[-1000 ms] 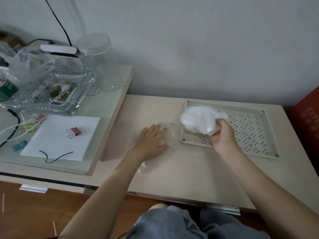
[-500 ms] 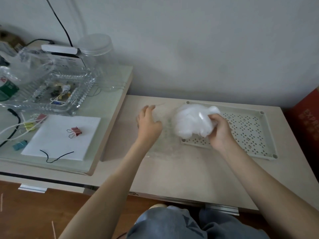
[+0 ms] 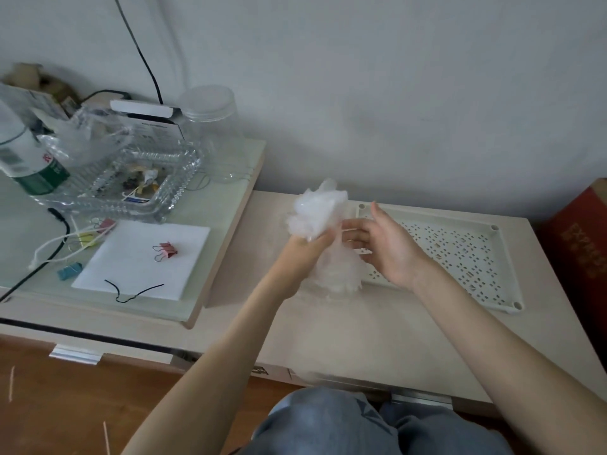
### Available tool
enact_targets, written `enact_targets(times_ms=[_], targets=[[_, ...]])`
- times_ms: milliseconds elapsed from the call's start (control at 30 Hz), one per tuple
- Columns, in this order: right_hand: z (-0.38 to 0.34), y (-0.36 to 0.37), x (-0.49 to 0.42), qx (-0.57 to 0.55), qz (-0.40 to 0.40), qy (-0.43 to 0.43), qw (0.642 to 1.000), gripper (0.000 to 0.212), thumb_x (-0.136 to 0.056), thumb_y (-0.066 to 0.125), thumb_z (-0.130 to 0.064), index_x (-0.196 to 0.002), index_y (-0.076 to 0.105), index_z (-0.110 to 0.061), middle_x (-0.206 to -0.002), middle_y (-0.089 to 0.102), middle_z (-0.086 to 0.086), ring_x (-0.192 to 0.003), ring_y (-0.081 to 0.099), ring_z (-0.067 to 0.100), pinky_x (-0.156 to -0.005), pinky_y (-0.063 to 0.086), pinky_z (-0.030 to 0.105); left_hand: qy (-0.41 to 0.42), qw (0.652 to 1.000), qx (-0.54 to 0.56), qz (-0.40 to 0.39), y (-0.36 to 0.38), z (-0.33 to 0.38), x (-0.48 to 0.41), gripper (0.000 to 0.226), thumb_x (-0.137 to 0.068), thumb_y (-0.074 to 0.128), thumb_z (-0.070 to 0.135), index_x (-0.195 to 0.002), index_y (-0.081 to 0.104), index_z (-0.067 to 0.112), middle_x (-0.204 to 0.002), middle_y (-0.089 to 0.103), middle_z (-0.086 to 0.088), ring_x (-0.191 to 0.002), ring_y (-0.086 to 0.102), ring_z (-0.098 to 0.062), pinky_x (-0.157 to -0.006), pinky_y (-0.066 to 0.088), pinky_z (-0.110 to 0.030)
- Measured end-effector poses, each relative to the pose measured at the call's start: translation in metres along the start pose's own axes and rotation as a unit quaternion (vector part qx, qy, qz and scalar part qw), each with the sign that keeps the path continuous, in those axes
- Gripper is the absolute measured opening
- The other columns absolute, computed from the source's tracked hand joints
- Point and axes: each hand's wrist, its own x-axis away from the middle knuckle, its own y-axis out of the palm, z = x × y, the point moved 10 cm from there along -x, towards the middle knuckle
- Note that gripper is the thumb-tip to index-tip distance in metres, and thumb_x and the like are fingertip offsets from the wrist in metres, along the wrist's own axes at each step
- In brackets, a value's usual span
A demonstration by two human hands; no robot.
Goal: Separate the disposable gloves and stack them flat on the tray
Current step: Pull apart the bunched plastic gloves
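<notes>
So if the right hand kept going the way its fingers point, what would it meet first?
Most likely the crumpled gloves gripped by the left hand: the right hand points leftward at them with open fingers, nearly touching, though depth is hard to judge.

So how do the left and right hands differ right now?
The left hand is curled round the bunch of gloves; the right hand has its fingers stretched towards it. The left hand is above bare table; the right hand is above the left end of the tray. Both are raised, meeting at the gloves.
</notes>
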Motion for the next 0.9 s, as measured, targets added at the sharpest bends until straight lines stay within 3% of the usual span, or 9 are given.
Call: enact_targets(times_ms=[167,267,333,400,533,667,733,833,900], targets=[[0.002,-0.003,0.002,0.184,0.023,-0.031,0.982,0.015,-0.095,0.053,-0.015,-0.101,0.065,-0.021,-0.096,0.066,-0.004,-0.083,0.056,0.012,-0.072,0.042,0.025,-0.100,0.987,0.116,-0.047,-0.005,-0.029,0.001,0.039,-0.099,0.045,0.040,-0.129,0.055,0.016,-0.119,0.067,-0.008,-0.109,0.065,-0.022,-0.097,0.049,-0.043],[0.003,-0.002,0.003,0.294,0.032,-0.048,0.954,0.029,-0.089,0.058,-0.005,-0.102,0.062,-0.031,-0.107,0.063,-0.002,-0.093,0.056,0.011,-0.090,0.046,0.029,-0.138,0.978,0.156,-0.028,-0.011,-0.042,0.001,0.047,-0.097,0.045,0.049,-0.130,0.054,0.017,-0.120,0.066,-0.009,-0.111,0.063,-0.022,-0.100,0.047,-0.044],[0.001,-0.001,0.002,0.377,0.041,-0.067,0.923,0.032,-0.085,0.061,-0.008,-0.099,0.060,-0.037,-0.112,0.058,-0.001,-0.097,0.052,0.012,-0.090,0.045,0.030,-0.155,0.974,0.168,-0.006,-0.014,-0.046,0.001,0.046,-0.096,0.043,0.053,-0.123,0.057,0.019,-0.118,0.067,-0.009,-0.109,0.064,-0.022,-0.090,0.050,-0.039],[0.000,-0.001,0.001,0.425,0.048,-0.072,0.901,0.032,-0.085,0.062,-0.014,-0.109,0.060,-0.035,-0.115,0.049,-0.004,-0.111,0.042,0.011,-0.096,0.035,0.026,-0.174,0.968,0.179,0.010,-0.016,-0.050,0.001,0.051,-0.093,0.041,0.060,-0.121,0.058,0.022,-0.118,0.067,-0.007,-0.108,0.064,-0.023,-0.081,0.050,-0.036],[-0.006,0.005,0.005,0.407,0.037,-0.084,0.909,0.042,-0.087,0.068,-0.026,-0.127,0.056,-0.028,-0.129,0.046,-0.009,-0.127,0.037,0.006,-0.104,0.030,0.023,-0.177,0.964,0.196,0.010,-0.014,-0.046,-0.001,0.059,-0.093,0.033,0.065,-0.120,0.060,0.020,-0.112,0.070,-0.007,-0.104,0.066,-0.022,-0.086,0.051,-0.039],[-0.007,0.016,0.006,0.427,0.035,-0.105,0.897,0.074,-0.081,0.075,-0.036,-0.144,0.037,-0.028,-0.141,0.043,-0.011,-0.128,0.040,0.005,-0.104,0.031,0.023,-0.192,0.961,0.199,0.005,-0.006,-0.042,0.000,0.075,-0.089,0.018,0.074,-0.105,0.067,0.020,-0.099,0.074,-0.005,-0.095,0.069,-0.021,-0.085,0.052,-0.039],[-0.005,0.020,0.005,0.406,0.029,-0.106,0.907,0.089,-0.076,0.079,-0.038,-0.149,0.027,-0.030,-0.145,0.041,-0.009,-0.132,0.041,0.008,-0.108,0.034,0.028,-0.201,0.965,0.169,0.001,-0.003,-0.043,-0.002,0.089,-0.082,0.006,0.081,-0.104,0.069,0.022,-0.103,0.073,-0.006,-0.102,0.067,-0.025,-0.094,0.049,-0.043],[-0.006,0.023,0.003,0.392,0.035,-0.105,0.913,0.094,-0.076,0.079,-0.038,-0.150,0.020,-0.032,-0.129,0.043,-0.015,-0.117,0.044,0.001,-0.089,0.036,0.010,-0.202,0.968,0.150,-0.008,0.000,-0.045,-0.003,0.101,-0.076,-0.002,0.085,-0.109,0.069,0.021,-0.109,0.072,-0.007,-0.108,0.064,-0.028,-0.101,0.045,-0.044],[-0.007,0.018,0.001,0.348,0.066,-0.110,0.929,0.074,-0.083,0.073,-0.034,-0.144,0.031,-0.034,-0.117,0.051,-0.016,-0.102,0.053,0.002,-0.076,0.040,0.005,-0.206,0.969,0.134,-0.002,-0.001,-0.050,-0.007,0.104,-0.075,0.001,0.087,-0.117,0.067,0.018,-0.112,0.070,-0.010,-0.107,0.064,-0.028,-0.097,0.048,-0.042]])
